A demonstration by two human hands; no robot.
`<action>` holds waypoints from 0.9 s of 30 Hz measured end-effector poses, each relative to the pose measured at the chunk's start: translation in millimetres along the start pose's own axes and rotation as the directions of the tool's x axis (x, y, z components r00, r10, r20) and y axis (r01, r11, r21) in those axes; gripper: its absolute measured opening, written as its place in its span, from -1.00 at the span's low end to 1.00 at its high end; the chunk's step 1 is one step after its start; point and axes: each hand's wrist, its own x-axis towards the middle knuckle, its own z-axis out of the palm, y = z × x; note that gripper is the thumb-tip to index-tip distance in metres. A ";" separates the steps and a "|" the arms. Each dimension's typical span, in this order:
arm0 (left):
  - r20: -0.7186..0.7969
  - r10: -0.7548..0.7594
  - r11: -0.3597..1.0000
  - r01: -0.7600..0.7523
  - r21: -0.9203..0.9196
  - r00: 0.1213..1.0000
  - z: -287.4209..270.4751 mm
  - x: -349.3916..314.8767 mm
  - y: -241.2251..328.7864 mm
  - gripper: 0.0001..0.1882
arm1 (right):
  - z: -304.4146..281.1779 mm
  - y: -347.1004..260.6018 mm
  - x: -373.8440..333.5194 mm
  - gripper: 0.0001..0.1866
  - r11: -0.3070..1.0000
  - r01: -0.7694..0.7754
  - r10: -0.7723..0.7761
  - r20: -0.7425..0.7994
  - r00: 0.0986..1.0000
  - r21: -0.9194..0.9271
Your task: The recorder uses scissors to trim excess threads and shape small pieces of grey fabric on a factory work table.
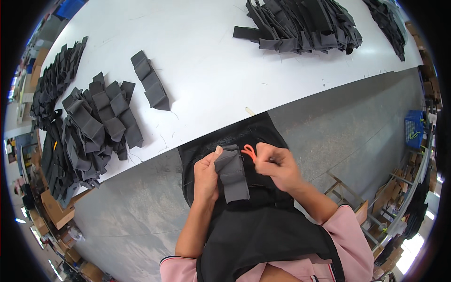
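My left hand is closed on a folded dark grey fabric piece, thumb on its upper edge. The cloth hangs over my lap, with loose thread along its right side. Just right of it, my right hand is curled shut around small orange thread snips. Their orange loop sticks out toward the fabric, and the fingers hide the rest. Between the two hands there is a narrow gap. Beneath them lies my black apron, with thread scraps scattered on it.
Ahead stands a white table. A single grey fabric piece lies on it. Piles of similar pieces sit at the left and far right. A blue crate and a cardboard box flank the floor.
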 end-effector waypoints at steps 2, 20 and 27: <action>0.008 -0.026 1.000 0.026 -0.013 1.000 -1.9 1.5 -0.5 -0.64 | -27.3 -6.3 -9.0 -0.80 0.952 -0.097 0.052 0.159 0.986 0.292; 0.199 0.060 0.994 -0.078 0.082 0.978 -3.5 -8.1 -7.3 -0.75 | 5.4 14.9 24.3 -0.82 0.944 -0.289 0.266 -0.152 0.952 -0.158; 0.146 0.045 0.997 -0.054 0.055 0.988 -0.5 0.5 -8.1 -0.74 | -5.3 14.1 4.7 -0.87 0.926 -0.200 0.156 -0.158 0.975 -0.320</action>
